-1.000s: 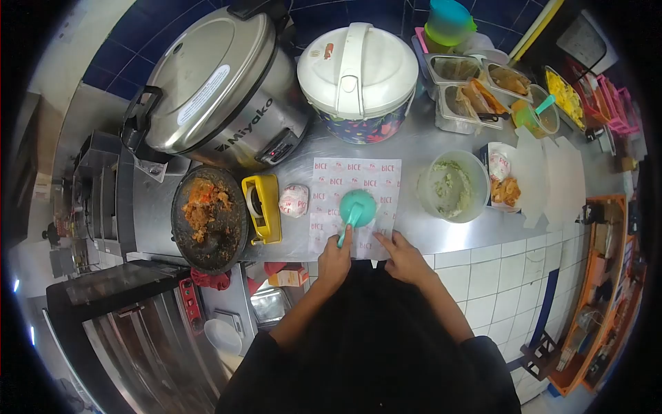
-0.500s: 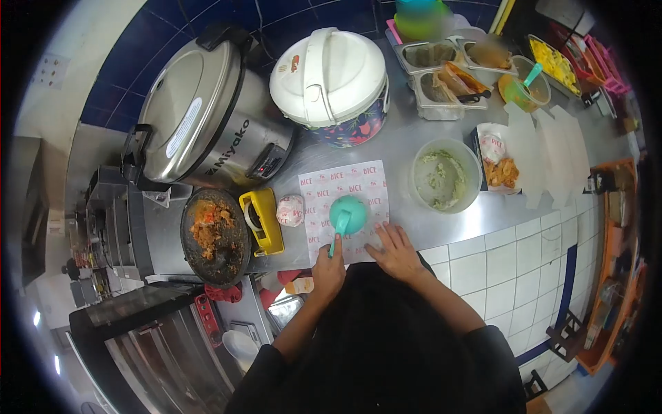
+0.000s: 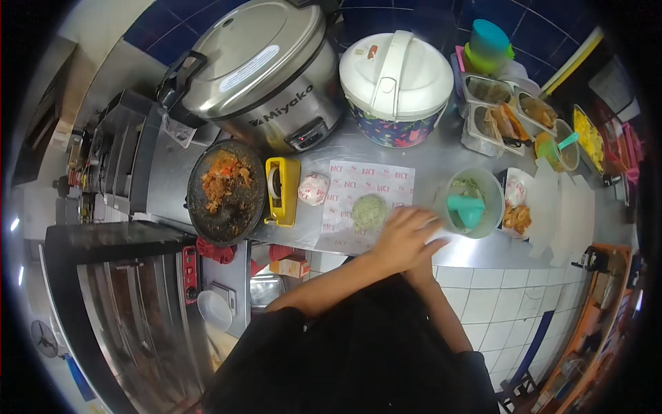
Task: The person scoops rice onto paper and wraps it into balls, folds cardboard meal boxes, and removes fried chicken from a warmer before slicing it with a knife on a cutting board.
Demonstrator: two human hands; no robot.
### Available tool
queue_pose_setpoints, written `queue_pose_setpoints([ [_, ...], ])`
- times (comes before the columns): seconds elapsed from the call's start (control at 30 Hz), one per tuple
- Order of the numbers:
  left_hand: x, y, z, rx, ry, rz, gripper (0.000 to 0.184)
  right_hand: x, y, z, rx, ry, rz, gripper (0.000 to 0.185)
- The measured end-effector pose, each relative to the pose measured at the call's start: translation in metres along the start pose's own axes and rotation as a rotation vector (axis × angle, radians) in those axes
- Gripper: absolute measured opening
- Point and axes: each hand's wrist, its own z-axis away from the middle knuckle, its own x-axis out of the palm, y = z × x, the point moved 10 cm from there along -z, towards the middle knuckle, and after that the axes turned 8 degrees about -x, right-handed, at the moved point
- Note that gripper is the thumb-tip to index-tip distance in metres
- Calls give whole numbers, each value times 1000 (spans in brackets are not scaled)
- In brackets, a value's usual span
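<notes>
A round mound of pale green-white rice [image 3: 369, 212] sits on a printed paper sheet [image 3: 341, 181] on the steel counter. My left hand [image 3: 408, 238] reaches across to the right of the mound, fingers apart and slightly blurred, holding nothing visible. My right hand [image 3: 419, 271] is under and behind it, with its fingers hidden. Just beyond my hands, a turquoise scoop [image 3: 467, 211] lies inside a clear round tub [image 3: 498, 196] that has rice bits on its wall.
Left of the paper are a wrapped ball [image 3: 314, 188], a yellow tape dispenser [image 3: 289, 193] and a stone mortar [image 3: 229, 231]. A steel cooker [image 3: 276, 103] and white-lidded container [image 3: 396, 76] stand behind. An open food box [image 3: 516, 217] is at the right.
The scoop has left the paper and is in the tub, with the rice mound now uncovered. My left hand has let go of the scoop and crossed rightward over my right hand. The view has shifted.
</notes>
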Motion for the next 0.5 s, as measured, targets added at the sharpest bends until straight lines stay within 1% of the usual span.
queue_pose_setpoints([
  [0.03,-11,-18,23,-8,-64,-14,53,3,-5,3,-81,-62,54,33],
  [0.07,-23,-36,46,-14,-130,-27,54,-1,-5,5,-57,-71,38,27],
  [0.13,-34,-79,88,-86,-275,-371,56,-10,-6,7,-15,-99,10,16],
  [0.2,-42,-128,129,-141,-288,-443,46,-14,16,11,30,9,-70,13],
  [0.23,-40,-163,142,-271,-328,-319,44,-15,25,10,51,61,-112,12],
  [0.3,-33,-218,161,-533,-401,-66,39,-6,62,4,377,102,-381,13],
  [0.33,-33,-233,158,-685,-360,57,34,2,79,1,537,120,-512,15],
  [0.4,-30,-256,154,-976,-264,309,27,6,98,-18,628,162,-506,20],
  [0.43,-27,-265,159,-1014,-226,313,27,10,108,-24,671,183,-503,23],
  [0.5,-13,-288,171,-1089,-154,326,27,19,126,-32,636,253,-362,24],
])
